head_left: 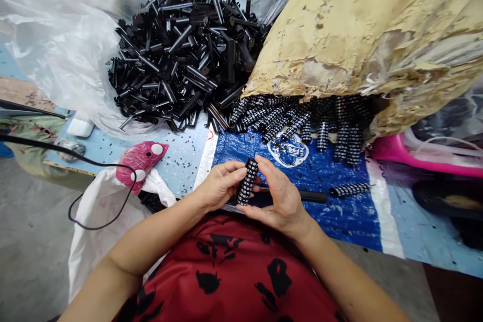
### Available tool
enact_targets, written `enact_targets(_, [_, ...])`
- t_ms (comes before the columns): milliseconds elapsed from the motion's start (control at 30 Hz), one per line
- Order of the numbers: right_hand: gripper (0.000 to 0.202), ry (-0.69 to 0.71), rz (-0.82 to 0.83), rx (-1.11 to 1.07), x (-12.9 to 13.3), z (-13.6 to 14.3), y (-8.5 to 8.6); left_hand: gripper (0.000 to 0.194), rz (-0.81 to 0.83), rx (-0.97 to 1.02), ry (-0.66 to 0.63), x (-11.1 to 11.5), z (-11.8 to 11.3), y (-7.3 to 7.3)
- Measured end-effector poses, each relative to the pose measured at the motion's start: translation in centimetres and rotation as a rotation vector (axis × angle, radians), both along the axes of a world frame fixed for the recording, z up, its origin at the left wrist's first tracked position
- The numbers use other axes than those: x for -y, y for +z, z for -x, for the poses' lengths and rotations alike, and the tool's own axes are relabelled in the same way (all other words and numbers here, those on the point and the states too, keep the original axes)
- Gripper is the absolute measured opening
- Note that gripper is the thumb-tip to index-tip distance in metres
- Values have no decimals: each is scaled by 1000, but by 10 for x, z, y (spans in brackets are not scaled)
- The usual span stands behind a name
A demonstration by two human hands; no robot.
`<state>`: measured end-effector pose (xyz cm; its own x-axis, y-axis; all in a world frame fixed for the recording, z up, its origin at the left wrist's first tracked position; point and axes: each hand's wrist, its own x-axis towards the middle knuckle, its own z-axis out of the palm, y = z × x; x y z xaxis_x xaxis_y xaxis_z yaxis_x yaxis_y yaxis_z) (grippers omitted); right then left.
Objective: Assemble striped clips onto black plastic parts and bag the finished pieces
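Close in front of my body, both hands hold a short black cylinder (248,182) covered in rows of small white characters, probably digits. It stands tilted, its top leaning right. My left hand (221,184) pinches it from the left, thumb across its upper side. From the right, my right hand (279,200) spans it, with a finger at the top end and the thumb at the bottom end. Behind the right hand a dark rod (313,196) lies on a blue plastic sheet (349,221). A similar patterned cylinder (350,189) lies to its right.
A big heap of black plastic parts (181,60) rests on clear plastic film (71,55) at the back. Patterned cylinders (298,123) spill from under a torn yellow sack (320,35). A pink tray (411,153) stands right; a pink pouch (138,163) and black cable (75,150) are left.
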<state>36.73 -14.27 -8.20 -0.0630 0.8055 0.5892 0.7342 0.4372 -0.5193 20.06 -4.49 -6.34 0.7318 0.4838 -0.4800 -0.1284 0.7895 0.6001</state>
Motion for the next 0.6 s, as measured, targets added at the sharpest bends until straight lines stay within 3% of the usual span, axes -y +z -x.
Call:
enact_targets(100, [113, -39, 36, -1, 2, 1, -3, 50, -68, -39, -30, -1, 2, -2])
enact_targets(200, [116, -94, 116, 37, 8, -4, -10, 43, -405, -153, -16, -10, 8, -5])
enact_targets(267, [91, -149, 171, 131, 16, -12, -17, 34, -786, -302, 23, -23, 16, -6])
enact_targets(333, [46, -172, 221, 250, 24, -20, -21, 25, -1131, -491, 15, -39, 25, -6])
enact_targets(400, [16, -184, 236, 303, 30, -26, -19, 18, -1320, -651, -103, -54, 32, -7])
enact_targets(500, [12, -279, 139, 205, 27, -29, -7, 17, -1319, -714, -324, -70, 39, -8])
enact_targets(600, [19, -342, 27, 118, 10, -25, 4, 25, -1201, -689, -404, -75, 39, -10])
